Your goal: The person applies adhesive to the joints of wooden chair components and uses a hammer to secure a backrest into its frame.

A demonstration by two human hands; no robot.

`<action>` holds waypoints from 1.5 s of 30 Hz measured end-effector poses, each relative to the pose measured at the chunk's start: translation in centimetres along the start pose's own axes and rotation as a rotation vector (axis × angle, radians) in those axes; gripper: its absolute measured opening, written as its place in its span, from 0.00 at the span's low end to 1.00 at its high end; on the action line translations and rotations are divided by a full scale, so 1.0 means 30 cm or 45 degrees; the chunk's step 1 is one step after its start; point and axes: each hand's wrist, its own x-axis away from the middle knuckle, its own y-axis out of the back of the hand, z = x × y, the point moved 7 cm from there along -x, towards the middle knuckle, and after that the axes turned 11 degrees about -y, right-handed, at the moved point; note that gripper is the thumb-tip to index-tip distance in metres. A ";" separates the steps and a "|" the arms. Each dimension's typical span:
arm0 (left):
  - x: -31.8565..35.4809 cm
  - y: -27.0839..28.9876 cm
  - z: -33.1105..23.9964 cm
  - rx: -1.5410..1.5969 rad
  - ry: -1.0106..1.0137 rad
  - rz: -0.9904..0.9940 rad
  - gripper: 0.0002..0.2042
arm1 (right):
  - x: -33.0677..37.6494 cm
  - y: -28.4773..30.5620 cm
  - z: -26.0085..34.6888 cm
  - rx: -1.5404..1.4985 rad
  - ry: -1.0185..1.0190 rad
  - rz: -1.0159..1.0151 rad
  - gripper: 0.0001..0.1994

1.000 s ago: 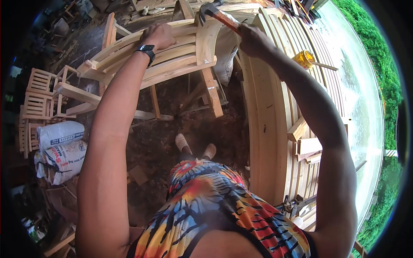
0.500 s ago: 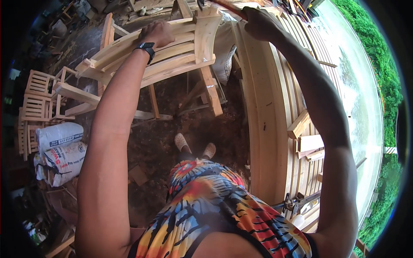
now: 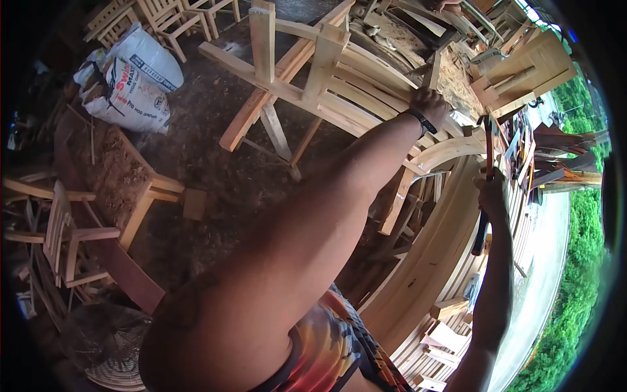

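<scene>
A pale wooden slatted frame [image 3: 320, 68], which looks like a chair or bench part, rests on wooden supports ahead of me. My left hand [image 3: 431, 106], with a dark watch at its wrist, is closed over a bar near the frame's right end. To its right, my right hand [image 3: 491, 189] grips the handle of a hammer [image 3: 489, 147]. The hammer is upright in the picture, its head close to the curved end piece [image 3: 450, 150] of the frame. Whether the head touches the wood I cannot tell.
Thick planks [image 3: 418, 261] lie along my right. White sacks [image 3: 140, 85] and wooden chairs [image 3: 173, 19] stand at the far left. A wooden box of shavings [image 3: 124, 176] and a fan [image 3: 108, 340] are nearer left. Another person's hand [image 3: 449, 5] shows at the top.
The view has swung left, so the frame and planks appear turned. My left hand stays closed on the frame. My right hand still holds the hammer, now lower and more upright in the picture.
</scene>
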 end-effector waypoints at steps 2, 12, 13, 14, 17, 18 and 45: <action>0.017 0.003 0.014 0.228 0.090 0.216 0.14 | 0.077 0.028 0.208 -0.151 -0.037 0.118 0.16; 0.016 -0.021 0.029 0.240 0.069 -0.258 0.16 | 0.199 -0.026 1.034 -0.187 0.896 -0.203 0.16; 0.004 -0.038 -0.002 0.279 0.046 -0.238 0.16 | 0.171 -0.058 1.029 -0.173 0.850 -0.221 0.16; -0.008 -0.051 -0.042 0.309 0.011 -0.222 0.16 | 0.111 -0.130 1.004 -0.083 0.722 -0.149 0.16; 0.011 -0.033 0.070 0.277 0.067 -0.262 0.17 | 0.184 -0.272 1.134 0.433 0.557 0.072 0.17; -0.004 -0.036 0.040 0.300 0.043 -0.261 0.17 | 0.168 -0.259 1.128 0.426 0.494 0.126 0.17; -0.207 -0.319 0.149 0.744 -0.121 0.030 0.18 | 0.816 -0.153 -0.118 -0.719 -0.895 -0.027 0.12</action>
